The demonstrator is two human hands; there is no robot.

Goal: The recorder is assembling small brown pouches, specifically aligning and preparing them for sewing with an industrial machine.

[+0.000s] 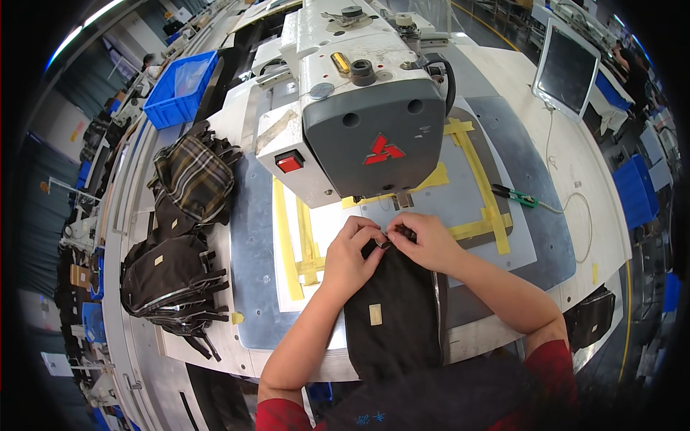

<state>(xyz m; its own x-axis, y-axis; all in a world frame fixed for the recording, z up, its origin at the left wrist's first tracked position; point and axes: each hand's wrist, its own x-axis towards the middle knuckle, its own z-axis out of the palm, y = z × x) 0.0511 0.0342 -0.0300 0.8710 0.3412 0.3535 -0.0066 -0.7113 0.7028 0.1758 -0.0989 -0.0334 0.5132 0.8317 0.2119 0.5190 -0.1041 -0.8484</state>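
A black fabric bag [399, 305] with a small beige label and a zipper down its right side lies in front of me, over the near edge of the table. My left hand [352, 253] pinches its far end between thumb and fingers. Close beside it, my right hand [425, 246] is closed on the same end, with a bit of dark strap or fabric showing at the fingers. Exactly what lies between the fingertips is too small to make out. Both hands are just in front of the sewing machine head [374, 136], below its needle area.
Black backpacks [169, 276] are piled on the left, one with a plaid panel [194, 176]. Thread snips [514, 195] on a cord lie right. Yellow tape [287, 244] marks the plate. Beyond are a blue crate [181, 90] and a screen [566, 68].
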